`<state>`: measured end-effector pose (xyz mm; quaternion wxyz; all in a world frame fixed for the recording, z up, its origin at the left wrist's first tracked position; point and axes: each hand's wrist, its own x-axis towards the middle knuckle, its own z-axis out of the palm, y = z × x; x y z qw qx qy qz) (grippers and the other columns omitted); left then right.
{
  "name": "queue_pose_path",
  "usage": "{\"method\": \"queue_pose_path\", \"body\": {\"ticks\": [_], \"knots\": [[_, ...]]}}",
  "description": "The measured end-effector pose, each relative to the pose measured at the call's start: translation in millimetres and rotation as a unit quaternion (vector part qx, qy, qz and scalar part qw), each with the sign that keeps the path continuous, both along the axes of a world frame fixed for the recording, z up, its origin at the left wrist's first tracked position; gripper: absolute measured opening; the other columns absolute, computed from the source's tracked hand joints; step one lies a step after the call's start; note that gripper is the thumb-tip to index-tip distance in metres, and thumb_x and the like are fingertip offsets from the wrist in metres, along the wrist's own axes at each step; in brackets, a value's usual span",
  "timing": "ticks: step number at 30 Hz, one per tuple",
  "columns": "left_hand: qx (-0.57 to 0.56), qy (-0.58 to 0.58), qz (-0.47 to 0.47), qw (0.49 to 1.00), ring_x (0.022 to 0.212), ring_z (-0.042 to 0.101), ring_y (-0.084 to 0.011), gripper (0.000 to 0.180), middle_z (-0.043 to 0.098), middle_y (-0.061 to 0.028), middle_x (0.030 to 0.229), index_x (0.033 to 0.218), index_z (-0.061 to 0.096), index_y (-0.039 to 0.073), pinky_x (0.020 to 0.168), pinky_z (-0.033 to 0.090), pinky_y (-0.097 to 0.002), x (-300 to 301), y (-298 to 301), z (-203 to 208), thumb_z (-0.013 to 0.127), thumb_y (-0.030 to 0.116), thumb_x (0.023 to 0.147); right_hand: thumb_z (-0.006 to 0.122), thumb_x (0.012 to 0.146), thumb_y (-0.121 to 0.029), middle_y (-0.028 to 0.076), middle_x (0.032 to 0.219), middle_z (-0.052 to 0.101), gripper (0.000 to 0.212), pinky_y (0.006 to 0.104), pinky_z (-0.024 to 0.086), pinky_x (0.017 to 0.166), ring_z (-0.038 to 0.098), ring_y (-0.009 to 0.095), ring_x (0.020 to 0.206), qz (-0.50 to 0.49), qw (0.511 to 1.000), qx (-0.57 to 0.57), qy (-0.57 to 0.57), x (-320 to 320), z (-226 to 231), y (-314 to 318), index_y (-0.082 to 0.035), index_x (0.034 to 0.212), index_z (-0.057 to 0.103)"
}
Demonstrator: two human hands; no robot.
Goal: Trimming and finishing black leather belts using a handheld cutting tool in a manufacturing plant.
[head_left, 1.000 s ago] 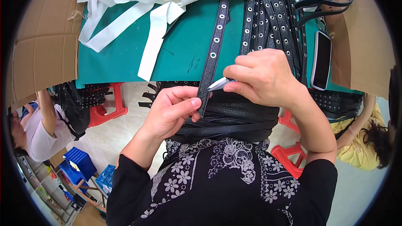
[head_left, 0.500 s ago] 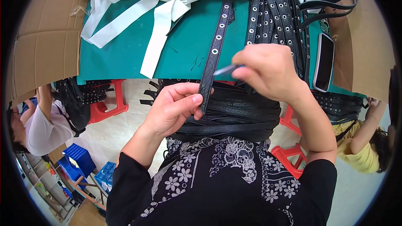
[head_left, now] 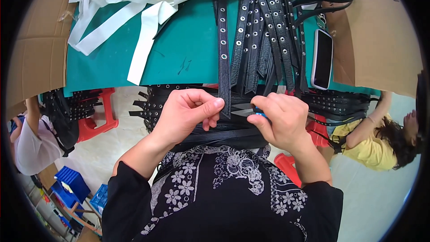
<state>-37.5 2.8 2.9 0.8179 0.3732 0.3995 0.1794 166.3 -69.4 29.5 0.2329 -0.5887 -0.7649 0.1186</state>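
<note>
A black leather-like strap (head_left: pixel 224 74) with a row of metal eyelets hangs down over the near edge of the green table. Near its angled lower end, my left hand (head_left: pixel 190 110) pinches its left edge between thumb and fingers. My right hand (head_left: pixel 284 118) is closed round small thread snips (head_left: pixel 243 109) with blue handles. Their two blades stand apart and point left, the tips close to the strap's right edge; whether they touch it I cannot tell. A thick bundle of black straps (head_left: pixel 210 135) lies across my lap.
Many eyeleted straps (head_left: pixel 264 31) lie on the green table (head_left: pixel 179 62), right of centre. White fabric strips (head_left: pixel 143 40) are heaped at the far left, and a phone (head_left: pixel 322 58) lies at right. Cardboard (head_left: pixel 40 40) flanks the table. People sit on both sides.
My right hand has come down with the snips, from above the strap to beside its lower end. The strap now hangs straighter. The whole view has shifted a little.
</note>
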Motion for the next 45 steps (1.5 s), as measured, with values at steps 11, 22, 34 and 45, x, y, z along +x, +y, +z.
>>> {"method": "queue_pose_path", "body": {"ticks": [11, 22, 34, 45], "knots": [[0.045, 0.010, -0.054, 0.997, 0.048, 0.049, -0.0074, 0.019, 0.055, -0.0039, 0.057, 0.073, 0.059, 0.001, 0.042, 0.035, -0.0186, 6, 1, 5, 0.058, 0.016, 0.085, 0.062, 0.074, -0.036, 0.000, 0.057, 0.046, 0.026, 0.0308, 0.037, 0.045, 0.051, 0.019, 0.051, 0.165, 0.986, -0.015, -0.019, 25, 6, 35, -0.011, 0.079, 0.059], [0.031, -0.013, -0.062, 0.998, 0.048, 0.049, -0.0082, 0.018, 0.054, -0.0034, 0.057, 0.076, 0.058, 0.004, 0.042, 0.035, -0.0199, 1, 2, -3, 0.056, 0.018, 0.087, 0.059, 0.077, -0.038, 0.002, 0.058, 0.048, 0.027, 0.0298, 0.037, 0.046, 0.051, 0.018, 0.051, 0.212, 0.977, 0.024, 0.000, 28, -7, 51, -0.011, 0.075, 0.059], [-0.083, -0.121, 0.026, 0.989, 0.057, 0.050, -0.0091, 0.025, 0.055, -0.0040, 0.070, 0.079, 0.053, 0.003, 0.050, 0.040, -0.0227, 5, -23, -23, 0.045, 0.021, 0.092, 0.048, 0.091, -0.030, -0.010, 0.058, 0.033, 0.035, 0.0166, 0.018, 0.039, 0.023, 0.000, 0.044, -0.140, 0.500, -0.407, 0.752, -39, -43, 18, -0.002, 0.111, 0.051], [0.542, 0.179, 0.018, 0.821, 0.047, 0.046, -0.0141, 0.013, 0.049, -0.0056, 0.059, 0.070, 0.053, 0.001, 0.042, 0.035, -0.0275, 8, -2, -24, 0.058, 0.006, 0.081, 0.050, 0.091, -0.030, -0.012, 0.056, 0.032, 0.029, 0.0180, 0.015, 0.039, 0.022, -0.002, 0.042, -0.150, 0.522, -0.396, 0.740, -44, -49, 22, -0.005, 0.104, 0.056]]}}
